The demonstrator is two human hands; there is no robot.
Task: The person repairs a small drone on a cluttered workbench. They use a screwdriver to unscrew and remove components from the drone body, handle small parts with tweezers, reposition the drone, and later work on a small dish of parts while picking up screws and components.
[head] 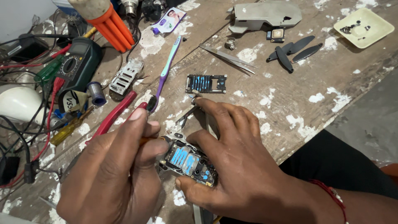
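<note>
Up in the top right corner, a shallow, pale yellow square tray (370, 27) holds a few small dark screws or bits, too small to tell apart.

At lower centre, the board (188, 161), a small dark circuit module with pale blue pads and a metal shield, lies on the worn wooden surface (290, 95), which is flecked with white paint. Its long axis runs diagonally, from upper left to lower right of the frame. The right hand (240, 161) pins it in place, thumb below it and fingers spread above. The left hand (116, 174) is closed around an orange-handled tool (146, 141) whose tip meets the board's left end; the tip itself is hidden.

Just above, a second flat dark board (206, 83) with blue strips lies level. Left of it rests a purple and green toothbrush (166, 70), bristles at the lower end. Steel tweezers (230, 58), three black propeller blades (292, 50) and a grey plastic shell (265, 15) lie across the upper middle. A dark green multimeter (78, 64) sits among tangled wires at left.
</note>
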